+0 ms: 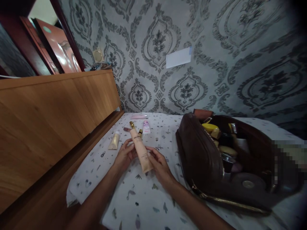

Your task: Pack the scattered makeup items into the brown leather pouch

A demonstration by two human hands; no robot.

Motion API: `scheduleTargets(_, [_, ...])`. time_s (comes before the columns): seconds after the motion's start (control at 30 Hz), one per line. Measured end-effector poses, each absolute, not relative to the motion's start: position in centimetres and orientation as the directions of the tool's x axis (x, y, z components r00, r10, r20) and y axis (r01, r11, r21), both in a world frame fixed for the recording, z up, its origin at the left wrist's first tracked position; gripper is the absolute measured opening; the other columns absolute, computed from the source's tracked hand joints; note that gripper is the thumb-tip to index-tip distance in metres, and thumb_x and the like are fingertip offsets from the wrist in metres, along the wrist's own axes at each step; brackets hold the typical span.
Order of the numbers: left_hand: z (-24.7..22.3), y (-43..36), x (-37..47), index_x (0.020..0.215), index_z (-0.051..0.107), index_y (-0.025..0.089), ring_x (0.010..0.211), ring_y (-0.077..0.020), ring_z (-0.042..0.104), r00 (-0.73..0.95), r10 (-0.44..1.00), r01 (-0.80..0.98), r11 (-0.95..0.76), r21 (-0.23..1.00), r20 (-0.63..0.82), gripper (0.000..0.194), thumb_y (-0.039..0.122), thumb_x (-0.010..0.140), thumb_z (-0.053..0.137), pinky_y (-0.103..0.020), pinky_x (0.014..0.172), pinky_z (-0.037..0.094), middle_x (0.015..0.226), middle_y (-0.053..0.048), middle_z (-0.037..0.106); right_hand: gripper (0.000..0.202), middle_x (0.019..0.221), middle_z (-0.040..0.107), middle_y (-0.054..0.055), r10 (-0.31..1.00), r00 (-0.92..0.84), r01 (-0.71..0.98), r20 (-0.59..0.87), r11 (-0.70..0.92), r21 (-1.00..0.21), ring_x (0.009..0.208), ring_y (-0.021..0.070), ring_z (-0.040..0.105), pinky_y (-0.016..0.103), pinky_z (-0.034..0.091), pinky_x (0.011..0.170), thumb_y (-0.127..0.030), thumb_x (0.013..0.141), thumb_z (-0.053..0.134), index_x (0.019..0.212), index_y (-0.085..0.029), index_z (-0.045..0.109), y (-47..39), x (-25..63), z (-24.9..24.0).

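Note:
A long peach-beige cosmetic tube (141,150) with a gold cap is held tilted between my two hands, above a white patterned sheet (134,195). My left hand (126,154) grips its left side, thumb along the tube. The fingers and thumb of my right hand (160,163) close on its lower right side. Past the tube lie a small pink-and-white tube (146,126), a dark gold-trimmed item (140,132) and a mauve item (127,129), both partly hidden. A small cream tube (114,141) with a white cap is left of my left hand.
At right, an unzipped dark brown bag (199,150) holds several cosmetics, among them a yellow-lidded jar (210,128). A flat pink tube (139,117) lies near the wallpapered wall (159,41). The wooden board (59,111) borders the left side.

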State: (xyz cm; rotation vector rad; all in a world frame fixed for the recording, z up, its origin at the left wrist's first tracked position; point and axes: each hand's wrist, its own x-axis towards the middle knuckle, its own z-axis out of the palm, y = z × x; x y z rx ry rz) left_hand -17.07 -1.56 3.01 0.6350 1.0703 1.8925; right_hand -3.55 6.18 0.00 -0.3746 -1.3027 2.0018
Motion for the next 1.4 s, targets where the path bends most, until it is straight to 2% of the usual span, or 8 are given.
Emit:
scheduleTargets(0.23, [3.0, -1.6, -17.3, 0.104, 0.053, 0.018, 0.081, -0.0174, 0.067, -0.51, 0.86, -0.441, -0.278, 0.853, 0.016, 0.043, 0.026, 0.071, 0.08, -0.029, 0.068, 0.056, 0.092, -0.004, 0.069, 0.048, 0.087, 0.069, 0.004, 0.68, -0.722, -0.372, 0.128, -0.226, -0.9, 0.084, 0.0205, 0.061, 0.029, 0.047, 0.075, -0.05, 0.073, 0.072, 0.109, -0.02, 0.066, 6.4, -3.6, -0.4])
scheduleTargets(0.5, [3.1, -1.6, -17.4, 0.104, 0.054, 0.018, 0.079, -0.0154, 0.066, -0.522, 0.853, -0.458, -0.289, 0.841, 0.009, 0.047, 0.024, 0.068, 0.082, -0.028, 0.067, 0.057, 0.093, -0.003, 0.068, 0.051, 0.103, 0.066, 0.007, 0.656, -0.739, -0.323, 0.151, -0.149, -0.935, 0.094, 0.0222, 0.06, 0.033, 0.047, 0.083, -0.054, 0.077, 0.066, 0.114, -0.018, 0.063, 6.3, -3.7, -0.4])
scheduleTargets(0.57, [3.1, -1.6, -17.4, 0.105, 0.054, 0.018, 0.078, -0.015, 0.066, -0.533, 0.846, -0.455, -0.292, 0.841, 0.006, 0.047, 0.024, 0.067, 0.082, -0.028, 0.066, 0.057, 0.093, -0.003, 0.067, 0.056, 0.109, 0.061, 0.008, 0.652, -0.739, -0.287, 0.17, -0.077, -0.955, 0.095, 0.023, 0.059, 0.035, 0.048, 0.084, -0.051, 0.074, 0.069, 0.12, -0.019, 0.059, 6.0, -3.7, -0.4])
scheduleTargets(0.7, [3.1, -1.7, -17.5, 0.105, 0.055, 0.019, 0.076, -0.0144, 0.065, -0.531, 0.847, -0.432, -0.296, 0.852, 0.025, 0.046, 0.025, 0.069, 0.082, -0.027, 0.063, 0.057, 0.09, -0.002, 0.066, 0.071, 0.113, 0.05, 0.005, 0.661, -0.692, -0.16, 0.29, 0.251, -0.955, 0.108, 0.0254, 0.053, 0.039, 0.047, 0.094, -0.032, 0.062, 0.077, 0.127, -0.023, 0.053, 5.4, -3.6, -0.3])
scheduleTargets(0.87, [3.3, -1.8, -17.4, 0.106, 0.06, 0.018, 0.081, -0.0153, 0.064, -0.514, 0.857, -0.415, -0.292, 0.862, 0.043, 0.043, 0.027, 0.069, 0.082, -0.028, 0.065, 0.057, 0.095, -0.003, 0.065, 0.064, 0.111, 0.05, 0.006, 0.656, -0.67, -0.089, 0.348, 0.395, -0.914, 0.11, 0.0249, 0.052, 0.041, 0.042, 0.101, -0.022, 0.068, 0.064, 0.13, -0.022, 0.05, 5.2, -3.6, -0.5])
scheduleTargets(0.97, [3.5, -1.8, -17.4, 0.103, 0.064, 0.016, 0.079, -0.0149, 0.063, -0.511, 0.858, -0.397, -0.28, 0.874, 0.043, 0.041, 0.029, 0.068, 0.082, -0.026, 0.064, 0.057, 0.093, -0.003, 0.065, 0.06, 0.117, 0.054, 0.007, 0.66, -0.674, -0.168, 0.331, 0.3, -0.939, 0.114, 0.0245, 0.052, 0.04, 0.041, 0.101, -0.023, 0.07, 0.062, 0.129, -0.021, 0.049, 5.4, -3.5, -0.5])
scheduleTargets(1.2, [3.3, -1.7, -17.7, 0.094, 0.067, 0.015, 0.073, -0.0134, 0.061, -0.563, 0.826, -0.404, -0.302, 0.863, 0.026, 0.036, 0.035, 0.068, 0.082, -0.022, 0.056, 0.054, 0.083, -0.002, 0.065, 0.054, 0.108, 0.062, 0.008, 0.578, -0.784, -0.327, 0.226, -0.075, -0.942, 0.099, 0.0213, 0.062, 0.033, 0.05, 0.084, -0.041, 0.078, 0.067, 0.125, -0.019, 0.052, 5.3, -3.0, 0.6])
scheduleTargets(1.4, [3.0, -1.7, -17.7, 0.09, 0.066, 0.013, 0.07, -0.0133, 0.061, -0.554, 0.832, -0.405, -0.302, 0.863, 0.031, 0.036, 0.041, 0.071, 0.079, -0.02, 0.051, 0.052, 0.08, -0.003, 0.065, 0.051, 0.099, 0.071, 0.007, 0.509, -0.859, -0.354, 0.056, -0.512, -0.782, 0.083, 0.0224, 0.07, 0.036, 0.053, 0.077, -0.043, 0.071, 0.077, 0.114, -0.021, 0.06, 5.3, -3.0, 1.0])
